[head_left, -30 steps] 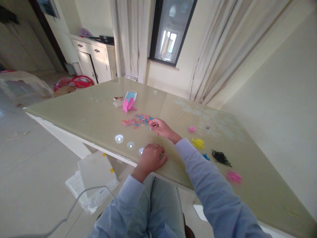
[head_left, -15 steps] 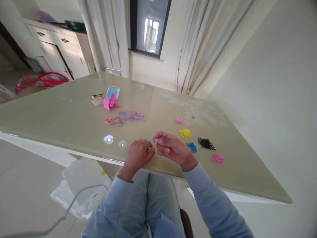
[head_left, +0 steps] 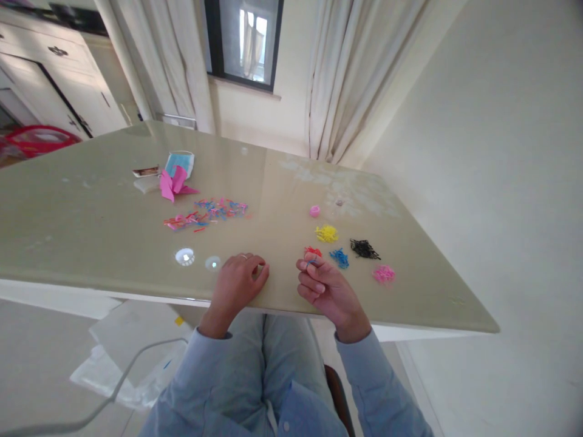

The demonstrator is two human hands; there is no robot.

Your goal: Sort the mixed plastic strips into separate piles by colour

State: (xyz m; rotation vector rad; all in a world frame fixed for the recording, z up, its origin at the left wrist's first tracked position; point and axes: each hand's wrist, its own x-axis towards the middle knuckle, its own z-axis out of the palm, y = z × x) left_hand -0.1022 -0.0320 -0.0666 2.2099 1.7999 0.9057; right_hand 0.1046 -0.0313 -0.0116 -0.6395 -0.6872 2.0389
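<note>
My right hand (head_left: 328, 286) is raised just over the table's near edge, thumb and forefinger pinching a thin blue rubber band (head_left: 311, 261). Behind those fingertips lies a small pile of red rubber bands (head_left: 313, 250), partly hidden by the hand. Close by on the right are piles of blue bands (head_left: 339, 258), yellow bands (head_left: 327, 233), black bands (head_left: 364, 249) and pink bands (head_left: 384, 274). My left hand (head_left: 239, 280) rests on the tabletop, loosely curled with the thumb apart, and nothing shows in it.
A mixed scatter of coloured bands (head_left: 221, 209) spreads left of centre on the glossy table (head_left: 113, 243). Beyond it sit a pink folded paper shape (head_left: 173, 182), a blue face mask (head_left: 180, 162) and a small packet (head_left: 146, 172). A small pink object (head_left: 314, 210) stands behind the yellow pile.
My right hand has moved away from the left hand toward the piles, still pinching the blue rubber band. The red pile now shows behind it. The view has turned somewhat to the right.
</note>
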